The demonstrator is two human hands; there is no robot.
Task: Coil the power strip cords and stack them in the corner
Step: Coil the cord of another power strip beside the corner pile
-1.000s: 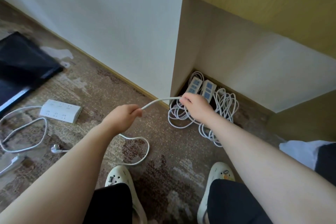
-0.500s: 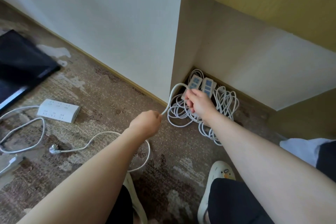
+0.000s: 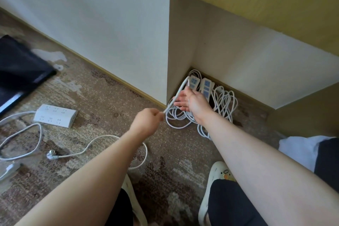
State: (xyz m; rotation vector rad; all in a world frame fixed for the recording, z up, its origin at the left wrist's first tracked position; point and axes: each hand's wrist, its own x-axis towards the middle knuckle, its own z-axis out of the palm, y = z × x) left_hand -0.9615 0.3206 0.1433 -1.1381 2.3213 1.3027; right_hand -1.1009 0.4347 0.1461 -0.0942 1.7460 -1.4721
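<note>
Two white power strips with blue sockets [image 3: 206, 86] lie in the corner on coiled white cords [image 3: 224, 102]. My left hand [image 3: 146, 123] grips a white cord [image 3: 176, 97] that arcs up over my right hand [image 3: 192, 102]. That hand hovers above a coil [image 3: 176, 118] on the floor, fingers spread straight, the loop running between thumb and fingers. The cord's loose tail [image 3: 113, 138] trails back across the carpet to its plug [image 3: 50, 156]. A third white power strip [image 3: 55, 115] lies at the left with its cord [image 3: 20, 134] uncoiled.
A black panel [image 3: 18, 71] lies on the carpet at far left. A small white adapter [image 3: 9, 169] sits at the left edge. My slippers [image 3: 220, 174] stand at the bottom; white cloth [image 3: 297, 150] at right. Walls enclose the corner.
My left hand moved right toward the corner, feeding cord into a raised loop. My right hand lifted and opened its fingers. The plug slid right across the carpet.
</note>
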